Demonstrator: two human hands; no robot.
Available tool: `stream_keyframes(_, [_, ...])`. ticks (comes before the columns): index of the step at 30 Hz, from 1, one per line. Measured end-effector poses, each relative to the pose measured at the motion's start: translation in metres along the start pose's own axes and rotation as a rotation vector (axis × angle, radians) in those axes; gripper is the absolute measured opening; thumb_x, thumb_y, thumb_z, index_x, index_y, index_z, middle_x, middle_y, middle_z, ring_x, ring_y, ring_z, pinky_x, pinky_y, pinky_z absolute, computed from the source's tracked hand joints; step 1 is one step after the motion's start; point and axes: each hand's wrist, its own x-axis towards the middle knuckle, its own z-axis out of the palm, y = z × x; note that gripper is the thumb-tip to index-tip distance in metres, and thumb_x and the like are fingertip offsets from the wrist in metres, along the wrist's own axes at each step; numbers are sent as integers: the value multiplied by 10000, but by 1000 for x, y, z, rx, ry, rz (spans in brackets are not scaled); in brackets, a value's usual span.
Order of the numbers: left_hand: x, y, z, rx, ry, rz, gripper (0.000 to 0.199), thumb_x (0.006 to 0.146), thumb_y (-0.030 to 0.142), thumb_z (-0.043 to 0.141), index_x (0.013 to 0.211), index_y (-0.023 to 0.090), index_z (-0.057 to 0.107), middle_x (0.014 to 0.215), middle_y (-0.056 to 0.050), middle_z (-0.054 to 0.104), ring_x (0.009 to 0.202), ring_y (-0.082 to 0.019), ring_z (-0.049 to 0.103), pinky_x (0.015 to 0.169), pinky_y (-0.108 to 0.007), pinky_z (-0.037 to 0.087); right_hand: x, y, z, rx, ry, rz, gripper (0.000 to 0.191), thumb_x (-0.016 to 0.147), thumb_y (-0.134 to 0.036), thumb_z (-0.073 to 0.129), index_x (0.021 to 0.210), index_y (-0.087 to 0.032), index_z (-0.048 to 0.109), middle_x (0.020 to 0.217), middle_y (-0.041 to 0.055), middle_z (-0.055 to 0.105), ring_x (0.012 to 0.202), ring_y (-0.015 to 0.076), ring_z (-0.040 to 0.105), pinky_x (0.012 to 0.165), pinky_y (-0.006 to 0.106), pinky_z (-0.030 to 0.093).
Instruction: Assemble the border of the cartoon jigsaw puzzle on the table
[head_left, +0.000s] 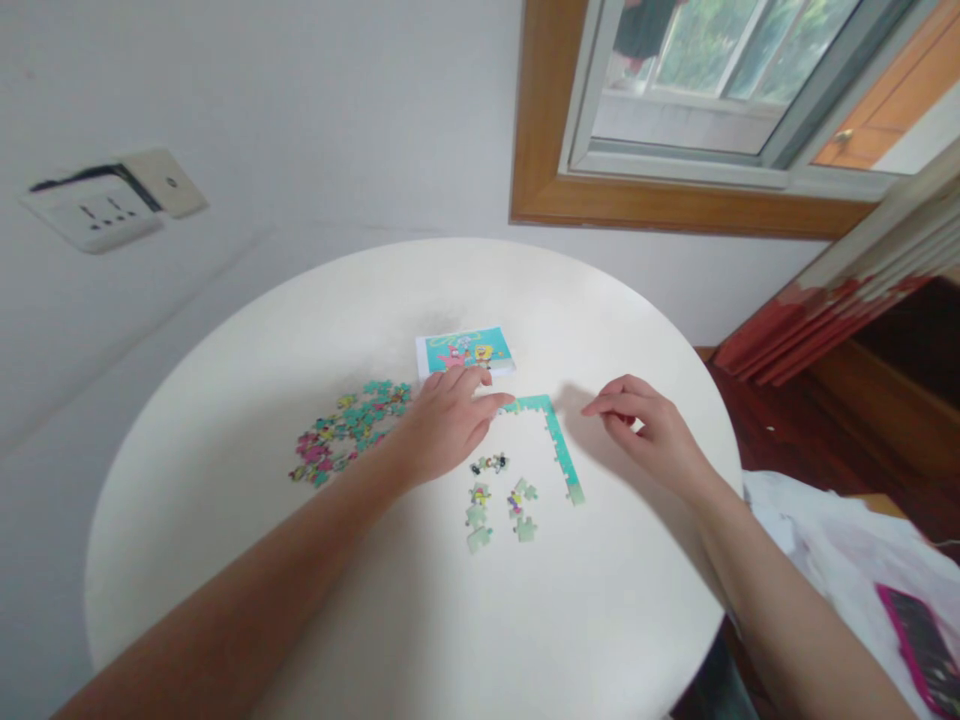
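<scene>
A pale wall (337,120) with a wood-trimmed window (547,120) rises behind the scene, and a red and cream curtain (840,300) hangs at the right. In front of the wall stands a round white table, its surface (225,600) carrying the puzzle parts; beyond its right edge a pink-edged phone (919,640) lies on white cloth (810,540). The left hand (450,420) reaches over the middle, fingers loosely extended, one tip at the left end of a joined teal puzzle border (562,445); whether it grips anything is hidden. The right hand (652,430) is off the border's right side, fingers bent and tips drawn close together; I cannot tell if a piece is between them. The border forms a corner: a short far arm runs toward the left hand, while the longer arm comes back toward the person, slanting slightly right, between the two hands. The left hand is nearer. A heap of mixed pieces (352,430) lies left, a picture box (469,345) just beyond the left hand, and small pale-green clusters (526,529) inside the corner's angle and nearer the person.
</scene>
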Motion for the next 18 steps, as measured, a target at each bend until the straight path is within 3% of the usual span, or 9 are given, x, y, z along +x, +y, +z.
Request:
stream_keyframes(8, [2, 7, 5, -23, 47, 13, 312, 978, 258, 523, 1251, 256, 676, 1352, -132, 541, 1284, -320, 478, 1091, -554, 381, 0, 0, 1, 0, -11, 17, 329, 820, -30, 516, 933, -215, 763, 942, 53, 617, 727, 133, 579, 594, 262, 460])
stream_keyframes(18, [8, 18, 7, -28, -4, 1, 364, 1014, 355, 479, 1347, 270, 602, 1471, -125, 474, 1363, -315, 412, 1141, -563, 321, 1, -2, 2, 0, -6, 13, 331, 811, -29, 520, 919, -226, 762, 923, 47, 628, 695, 130, 578, 582, 262, 462])
